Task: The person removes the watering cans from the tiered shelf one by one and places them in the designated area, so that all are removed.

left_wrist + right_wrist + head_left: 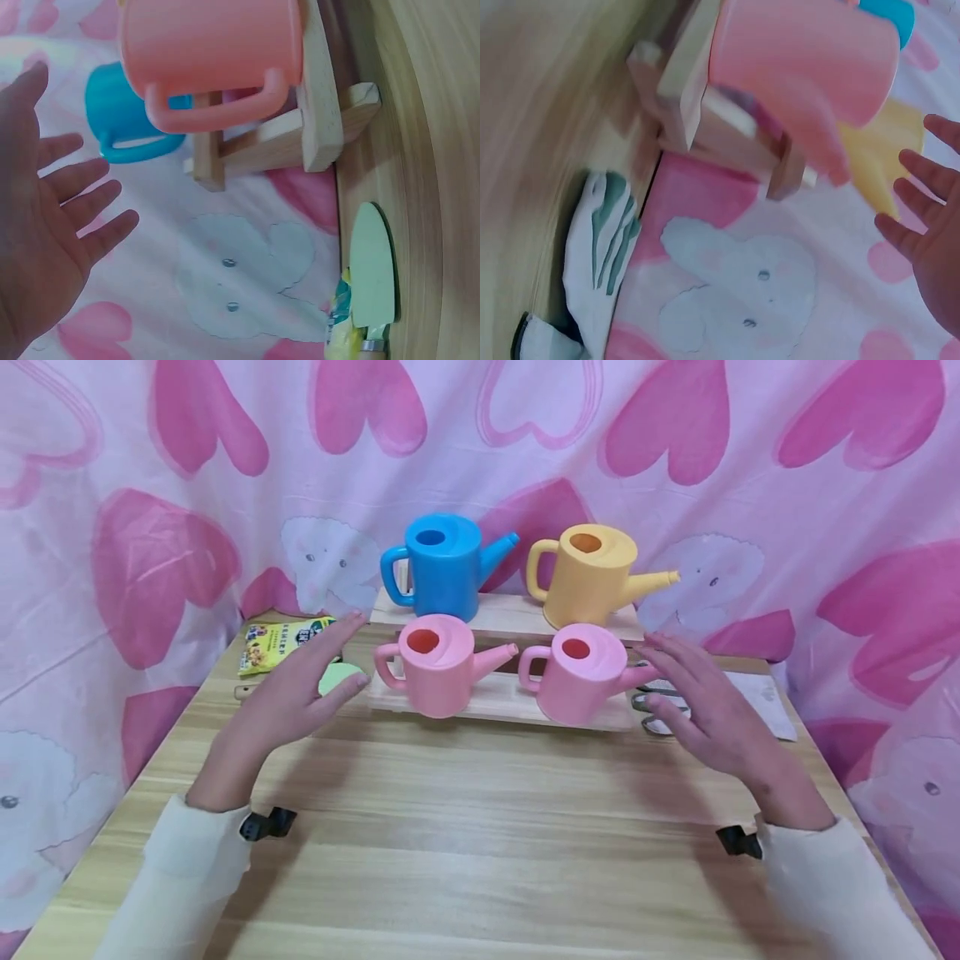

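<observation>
While the left hand (281, 703) hovered, fingers spread, a salmon watering can (437, 683) stood upright before a blue can (446, 578), and a pink can (576, 692) before a yellow can (588, 581), on the wooden rack (510, 612). Rightmost, the right hand (712, 718) hovered near, its fingers extended and apart.

I've got both cream-sleeved arms (180, 877) stretched forward, well apart, with the bare left hand (292, 693) and bare right hand (705, 710) raised, fingers (79, 178) loosely spread, palms roughly inward.
</observation>
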`<state>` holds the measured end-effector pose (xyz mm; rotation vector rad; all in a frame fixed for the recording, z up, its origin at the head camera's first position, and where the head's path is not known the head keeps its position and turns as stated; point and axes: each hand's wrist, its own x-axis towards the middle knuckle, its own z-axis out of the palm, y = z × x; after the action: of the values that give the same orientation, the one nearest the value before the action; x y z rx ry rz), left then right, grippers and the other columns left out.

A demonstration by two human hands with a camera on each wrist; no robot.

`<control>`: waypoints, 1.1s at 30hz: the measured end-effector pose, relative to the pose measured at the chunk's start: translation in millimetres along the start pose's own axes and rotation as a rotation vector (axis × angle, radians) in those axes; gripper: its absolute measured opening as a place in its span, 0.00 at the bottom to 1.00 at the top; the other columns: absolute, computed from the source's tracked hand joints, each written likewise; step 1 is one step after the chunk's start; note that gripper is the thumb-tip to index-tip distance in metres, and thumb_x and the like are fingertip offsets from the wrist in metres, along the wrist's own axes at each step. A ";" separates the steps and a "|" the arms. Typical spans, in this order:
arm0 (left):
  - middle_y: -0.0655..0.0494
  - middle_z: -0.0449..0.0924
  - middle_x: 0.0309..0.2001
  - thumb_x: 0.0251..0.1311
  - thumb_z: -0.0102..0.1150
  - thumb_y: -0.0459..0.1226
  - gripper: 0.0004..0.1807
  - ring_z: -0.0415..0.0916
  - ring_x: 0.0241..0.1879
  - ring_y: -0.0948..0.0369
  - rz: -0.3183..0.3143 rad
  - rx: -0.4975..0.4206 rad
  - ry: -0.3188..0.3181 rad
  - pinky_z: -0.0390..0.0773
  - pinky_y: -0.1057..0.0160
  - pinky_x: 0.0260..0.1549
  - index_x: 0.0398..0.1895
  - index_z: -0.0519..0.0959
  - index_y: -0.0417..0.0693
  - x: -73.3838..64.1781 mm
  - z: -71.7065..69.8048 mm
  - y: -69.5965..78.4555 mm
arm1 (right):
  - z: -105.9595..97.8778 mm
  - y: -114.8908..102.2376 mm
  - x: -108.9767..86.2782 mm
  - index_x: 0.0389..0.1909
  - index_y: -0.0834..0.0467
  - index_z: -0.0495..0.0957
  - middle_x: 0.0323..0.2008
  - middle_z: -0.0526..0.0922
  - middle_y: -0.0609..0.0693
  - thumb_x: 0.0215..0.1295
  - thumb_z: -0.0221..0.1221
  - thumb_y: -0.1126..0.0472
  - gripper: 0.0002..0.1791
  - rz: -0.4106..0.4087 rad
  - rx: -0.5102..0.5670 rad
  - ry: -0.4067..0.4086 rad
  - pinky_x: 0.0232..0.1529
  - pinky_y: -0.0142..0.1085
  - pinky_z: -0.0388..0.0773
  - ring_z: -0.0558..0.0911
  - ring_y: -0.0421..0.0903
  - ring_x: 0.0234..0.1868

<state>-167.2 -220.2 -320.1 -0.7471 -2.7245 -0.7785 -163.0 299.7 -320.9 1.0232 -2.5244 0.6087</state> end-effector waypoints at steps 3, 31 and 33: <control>0.50 0.59 0.78 0.72 0.60 0.48 0.40 0.57 0.76 0.46 -0.058 -0.048 0.041 0.66 0.32 0.64 0.83 0.56 0.57 10.1 1.4 -5.7 | -2.6 13.4 4.2 0.76 0.56 0.66 0.75 0.65 0.56 0.75 0.58 0.62 0.30 0.021 0.059 0.036 0.75 0.53 0.57 0.59 0.58 0.76; 0.51 0.73 0.68 0.76 0.57 0.47 0.28 0.74 0.64 0.52 -0.303 -0.608 0.243 0.79 0.56 0.57 0.76 0.68 0.54 89.0 19.4 -37.4 | 17.1 85.9 43.8 0.75 0.53 0.69 0.68 0.73 0.59 0.80 0.52 0.45 0.29 0.589 0.286 -0.087 0.61 0.65 0.71 0.74 0.64 0.65; 0.49 0.72 0.68 0.76 0.57 0.46 0.29 0.74 0.63 0.52 -0.306 -0.641 0.244 0.79 0.57 0.57 0.76 0.67 0.53 89.8 21.1 -39.5 | 19.9 87.7 45.3 0.74 0.53 0.70 0.69 0.72 0.58 0.80 0.53 0.47 0.28 0.571 0.284 -0.082 0.61 0.65 0.72 0.74 0.64 0.65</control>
<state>-265.5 -200.6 -325.5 -0.2955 -2.3880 -1.7284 -259.7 320.5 -339.2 0.3903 -2.8657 1.1251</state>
